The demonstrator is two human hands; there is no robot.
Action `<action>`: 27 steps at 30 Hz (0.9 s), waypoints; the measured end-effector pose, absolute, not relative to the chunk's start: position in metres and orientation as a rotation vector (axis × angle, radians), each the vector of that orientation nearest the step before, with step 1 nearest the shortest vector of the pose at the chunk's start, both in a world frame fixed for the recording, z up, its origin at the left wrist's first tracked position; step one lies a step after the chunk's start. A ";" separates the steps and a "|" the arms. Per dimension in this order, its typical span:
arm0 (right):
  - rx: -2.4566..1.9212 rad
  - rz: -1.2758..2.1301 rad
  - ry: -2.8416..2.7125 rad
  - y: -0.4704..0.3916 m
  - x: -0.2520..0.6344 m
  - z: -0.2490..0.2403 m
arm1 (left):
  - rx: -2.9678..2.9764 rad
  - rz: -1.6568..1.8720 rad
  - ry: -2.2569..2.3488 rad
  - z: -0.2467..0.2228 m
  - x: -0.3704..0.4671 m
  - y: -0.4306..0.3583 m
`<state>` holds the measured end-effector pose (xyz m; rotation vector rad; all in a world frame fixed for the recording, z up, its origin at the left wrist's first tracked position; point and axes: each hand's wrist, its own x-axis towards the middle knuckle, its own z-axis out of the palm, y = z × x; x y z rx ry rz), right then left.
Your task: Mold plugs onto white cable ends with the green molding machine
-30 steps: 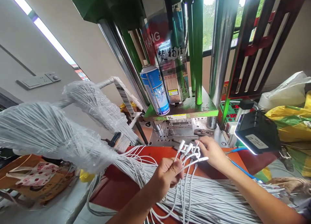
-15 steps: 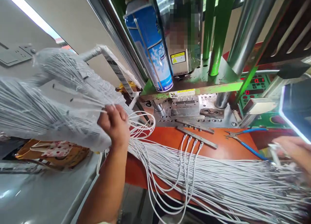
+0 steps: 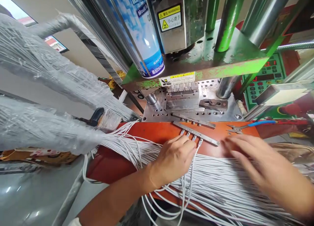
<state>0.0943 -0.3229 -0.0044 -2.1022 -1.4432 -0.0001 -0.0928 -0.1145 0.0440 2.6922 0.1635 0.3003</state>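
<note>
My left hand (image 3: 175,155) is closed around the white cables (image 3: 190,173), just below their metal connector ends. Those ends sit in a row along the slotted metal bar (image 3: 196,133) on the orange-red bench top. A second metal bar (image 3: 193,120) lies just behind it. My right hand (image 3: 261,167), slightly blurred, hovers by the front bar's right end with its fingers stretched out and holding nothing. Beneath both hands spreads a thick bundle of white cables (image 3: 218,180).
Behind the bars stands a press with a steel mould block (image 3: 183,100) and a green plate (image 3: 208,71). A blue spray can (image 3: 144,40) rests on that plate. Blue-handled pliers (image 3: 237,128) lie at right. Plastic-wrapped cable bundles (image 3: 44,124) hang over rails at left.
My left hand has let go of the cables by the wrapped bundles and moved right to those at the bar. My right hand has come in from the right edge toward the bar's end.
</note>
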 end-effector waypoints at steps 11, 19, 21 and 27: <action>-2.087 -0.076 -1.574 -0.265 0.075 -0.028 | 2.594 0.231 0.724 0.026 -0.094 -0.072; -2.045 -0.140 -1.602 -0.263 0.067 -0.022 | 2.697 0.167 0.759 0.016 -0.072 -0.082; -2.027 -0.137 -1.617 -0.263 0.068 -0.023 | 2.709 0.171 0.774 0.014 -0.071 -0.081; -2.037 -0.166 -1.658 -0.266 0.068 -0.019 | 2.726 0.212 0.776 0.009 -0.070 -0.082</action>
